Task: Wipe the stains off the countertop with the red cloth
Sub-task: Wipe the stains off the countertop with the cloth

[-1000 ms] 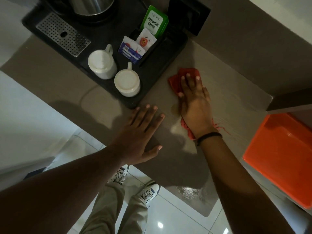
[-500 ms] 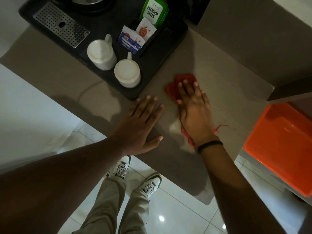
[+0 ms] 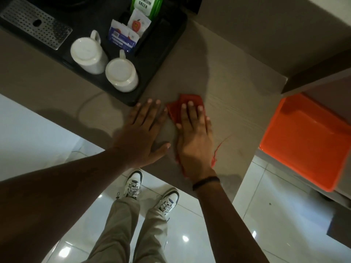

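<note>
The red cloth [image 3: 175, 109] lies flat on the grey-brown countertop [image 3: 237, 88], mostly hidden under my right hand [image 3: 195, 137], which presses on it palm down with fingers spread. Its folded corner shows beyond the fingertips and a frayed thread trails to the right of the wrist. My left hand [image 3: 142, 133] rests flat on the countertop just left of the cloth, holding nothing. No stain is clear to see on the bare surface.
A black tray [image 3: 163, 54] stands at the back left, close to my left fingertips, with two upturned white mugs [image 3: 121, 74], sachets and a green tea packet. An orange bin [image 3: 307, 141] sits low at the right. The counter's front edge runs under my wrists.
My right hand has drawn the red cloth back toward the front edge and nearer my left hand. The left hand has stayed flat on the counter.
</note>
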